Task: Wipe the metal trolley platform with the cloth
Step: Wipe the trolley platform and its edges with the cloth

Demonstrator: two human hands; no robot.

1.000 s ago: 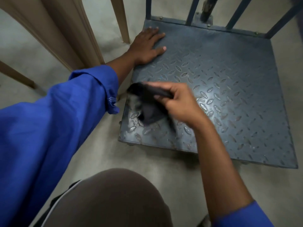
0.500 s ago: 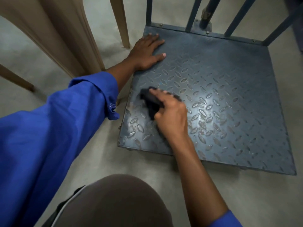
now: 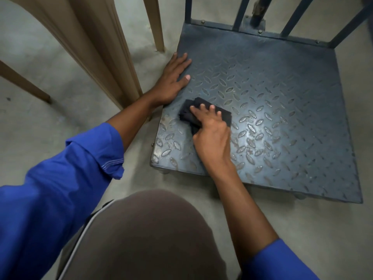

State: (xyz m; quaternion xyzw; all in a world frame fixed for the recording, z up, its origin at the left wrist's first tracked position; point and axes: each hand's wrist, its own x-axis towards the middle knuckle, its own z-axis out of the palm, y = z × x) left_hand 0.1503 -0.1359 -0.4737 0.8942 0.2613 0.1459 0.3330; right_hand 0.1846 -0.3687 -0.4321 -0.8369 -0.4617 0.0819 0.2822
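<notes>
The metal trolley platform is a blue-grey tread plate with raised oval studs, lying low on the concrete floor. A dark folded cloth lies flat on its left part. My right hand presses down on the cloth, fingers spread over it. Flat on the platform's left edge, palm down and fingers apart, rests my left hand, holding nothing. The near-left corner of the plate looks worn and shiny.
Blue upright bars of the trolley handle rise along the platform's far edge. Tan chair legs stand on the floor just left of the platform, close to my left forearm. My knee is below, in front of the platform.
My right hand lowered the bunched cloth onto the plate and flattened it, and it now sits a little farther in. My left hand slid slightly nearer along the left edge.
</notes>
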